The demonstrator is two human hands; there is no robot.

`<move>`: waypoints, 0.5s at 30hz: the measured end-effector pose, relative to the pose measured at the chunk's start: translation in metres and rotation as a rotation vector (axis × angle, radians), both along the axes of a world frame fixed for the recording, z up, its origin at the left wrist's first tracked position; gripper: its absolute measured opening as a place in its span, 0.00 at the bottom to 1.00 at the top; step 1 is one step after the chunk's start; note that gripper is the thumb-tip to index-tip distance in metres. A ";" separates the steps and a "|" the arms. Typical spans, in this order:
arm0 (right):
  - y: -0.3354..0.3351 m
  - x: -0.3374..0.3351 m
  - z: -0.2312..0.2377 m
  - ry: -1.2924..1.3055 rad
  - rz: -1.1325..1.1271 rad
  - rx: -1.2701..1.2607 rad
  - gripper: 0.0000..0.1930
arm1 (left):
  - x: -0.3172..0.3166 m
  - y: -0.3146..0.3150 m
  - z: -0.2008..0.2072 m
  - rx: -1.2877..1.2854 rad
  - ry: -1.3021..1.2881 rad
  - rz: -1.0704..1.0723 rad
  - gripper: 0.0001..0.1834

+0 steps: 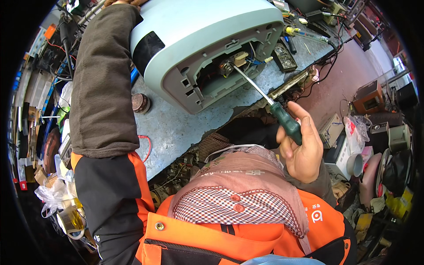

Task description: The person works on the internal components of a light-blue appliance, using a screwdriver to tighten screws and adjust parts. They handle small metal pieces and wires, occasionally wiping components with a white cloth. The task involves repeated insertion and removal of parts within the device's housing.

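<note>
My right hand (302, 148) grips the dark green handle of a screwdriver (258, 89), its index finger stretched out along the side. The metal shaft reaches into the opening of a pale blue-grey appliance housing (172, 59), and its tip is beside small parts and wires (227, 68) inside. That housing stands tilted on the bench, its grey open side facing me. My left arm, in a dark sleeve cover, stretches up along the housing's left side. Only a sliver of my left hand (121, 2) shows at the top edge, by the housing; its fingers are mostly cut off.
The worn metal bench (170, 128) carries a small round brown tin (141, 103), a red wire (148, 145) and a dark tray (284, 56). A yellow-tipped tool with a cable (304, 33) lies at the back right. Cluttered shelves line the left; boxes and bags crowd the right floor.
</note>
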State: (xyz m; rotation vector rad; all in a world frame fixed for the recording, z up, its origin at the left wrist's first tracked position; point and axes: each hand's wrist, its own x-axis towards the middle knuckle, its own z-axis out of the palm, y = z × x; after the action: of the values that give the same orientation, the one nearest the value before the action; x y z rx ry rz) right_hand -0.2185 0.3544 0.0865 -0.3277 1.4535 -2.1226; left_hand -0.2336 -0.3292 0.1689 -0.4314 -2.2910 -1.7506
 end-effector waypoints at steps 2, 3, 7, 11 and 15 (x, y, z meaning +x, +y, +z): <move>-0.004 0.005 -0.009 0.165 -0.085 -0.009 0.31 | 0.004 -0.001 0.001 0.000 -0.003 0.004 0.15; 0.002 0.005 -0.019 0.600 -0.090 0.200 0.38 | 0.004 -0.001 0.001 -0.002 -0.002 0.005 0.15; 0.007 -0.004 -0.016 0.947 -0.101 0.356 0.25 | 0.007 -0.003 -0.001 0.011 -0.006 -0.003 0.15; 0.003 0.008 -0.004 0.087 0.029 0.087 0.20 | 0.005 -0.005 -0.001 0.025 -0.005 -0.025 0.15; 0.004 0.004 -0.020 0.472 -0.021 0.211 0.27 | 0.001 -0.010 -0.006 0.071 -0.002 -0.063 0.15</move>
State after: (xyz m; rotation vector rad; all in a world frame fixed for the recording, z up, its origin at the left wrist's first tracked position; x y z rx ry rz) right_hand -0.2150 0.3587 0.0663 -0.7733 1.9309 -1.9635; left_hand -0.2326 -0.3390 0.1632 -0.4941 -2.2322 -1.8563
